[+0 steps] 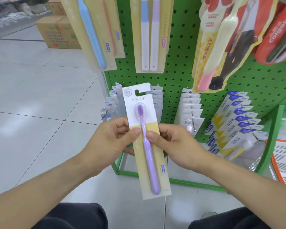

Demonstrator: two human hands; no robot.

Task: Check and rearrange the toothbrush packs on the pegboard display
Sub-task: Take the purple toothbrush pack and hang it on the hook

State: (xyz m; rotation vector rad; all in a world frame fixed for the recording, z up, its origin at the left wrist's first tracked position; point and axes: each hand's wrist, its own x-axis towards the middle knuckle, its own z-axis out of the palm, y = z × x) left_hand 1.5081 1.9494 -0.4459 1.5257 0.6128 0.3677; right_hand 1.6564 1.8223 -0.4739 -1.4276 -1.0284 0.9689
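Note:
I hold one purple toothbrush pack [149,171] upright in front of the green pegboard [177,66]. Its card is white on top and pale yellow below, with a hook slot at the top. My left hand [116,138] grips its left edge with the thumb on the front. My right hand [173,142] grips its right edge the same way. Behind it, rows of packs hang on low pegs: the left row [110,104], the middle row [191,106] and the blue-and-yellow row [234,123]. The peg directly behind my pack is partly hidden.
Larger packs hang above: a blue brush pack [96,33], a twin white-handled pack [149,35], a cream brush pack [221,43] and a red Colgate pack [279,33]. Cardboard boxes [56,32] stand on the tiled floor at left. A white and orange basket [284,161] sits at right.

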